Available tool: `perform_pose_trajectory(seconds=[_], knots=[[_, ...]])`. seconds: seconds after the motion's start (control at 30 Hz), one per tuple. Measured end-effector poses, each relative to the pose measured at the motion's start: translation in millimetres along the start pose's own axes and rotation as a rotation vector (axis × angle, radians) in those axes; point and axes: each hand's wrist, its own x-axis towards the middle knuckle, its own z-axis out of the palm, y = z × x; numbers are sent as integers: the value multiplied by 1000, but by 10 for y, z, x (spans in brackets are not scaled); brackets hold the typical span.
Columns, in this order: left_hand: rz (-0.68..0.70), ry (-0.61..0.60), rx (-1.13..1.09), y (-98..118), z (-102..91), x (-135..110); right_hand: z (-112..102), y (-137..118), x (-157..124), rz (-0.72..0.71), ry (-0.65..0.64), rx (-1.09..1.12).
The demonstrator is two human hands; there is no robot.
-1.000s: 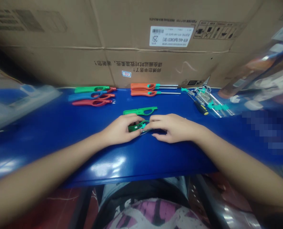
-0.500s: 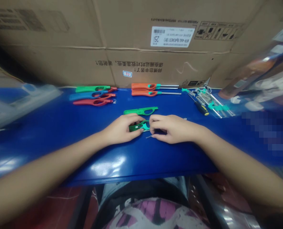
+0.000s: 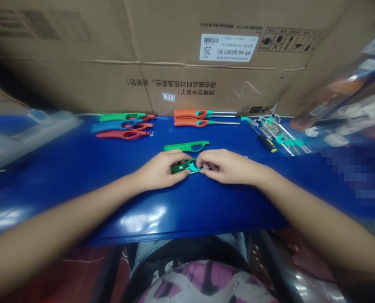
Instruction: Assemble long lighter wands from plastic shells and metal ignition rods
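Observation:
My left hand (image 3: 163, 170) grips a dark green lighter casing half (image 3: 176, 168) by its left part, thumb along the near side. Inside the casing sits a turquoise trigger piece (image 3: 192, 167). At the casing's right end my right hand (image 3: 225, 167) is closed, fingertips pinched together over a thin strip (image 3: 197, 171) that shows only in part. What exactly the right fingertips hold is mostly hidden. Just beyond both hands lies another green casing half (image 3: 187, 146), flat on the blue table (image 3: 206, 210).
Two orange lighters (image 3: 190, 123) with metal tubes lie along the carton (image 3: 162, 46) at the back. Green, blue and red casings (image 3: 122, 134) are grouped at left. To the right are metal tubes with turquoise parts (image 3: 288, 141), a screwdriver (image 3: 267, 143) and a blurred plastic bag (image 3: 360, 113).
My right hand has shifted slightly up and left, closer over the casing's end. The thin strip below its fingertips now lies nearer the casing. My left hand has stayed in place.

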Motion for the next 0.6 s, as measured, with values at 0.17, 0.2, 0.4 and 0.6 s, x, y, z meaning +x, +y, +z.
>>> perform_pose_trajectory(seconds=[0.17, 0.2, 0.4, 0.6], knots=[[-8, 1, -5, 5, 0, 5, 18, 25, 10, -14, 53, 3], [-6, 2, -7, 5, 0, 6, 24, 29, 12, -7, 64, 7], [15, 21, -35, -5, -1, 14, 31, 42, 11, -6, 107, -19], [16, 6, -38, -8, -10, 15, 1, 33, -6, -75, 35, -186]])
